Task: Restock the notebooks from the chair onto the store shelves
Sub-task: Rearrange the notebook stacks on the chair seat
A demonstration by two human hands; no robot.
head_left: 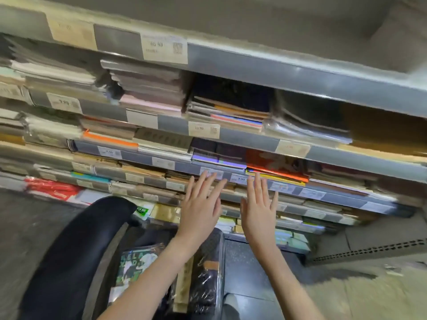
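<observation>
1. Nearest, at six o'clock, two bare forearms reach up; the left hand (200, 204) and right hand (258, 207) are both spread flat, fingers straight, holding nothing.
2. Under them, at seven o'clock, plastic-wrapped notebooks (134, 269) lie stacked on the black padded office chair (69, 255); at least two piles show, the exact count unclear.
3. Beyond, at twelve o'clock, grey metal store shelves (254, 65) rise in about five crowded tiers.
4. Judgement: lift one wrapped pack with both hands, keep it level, and slide it onto a matching stack.
</observation>
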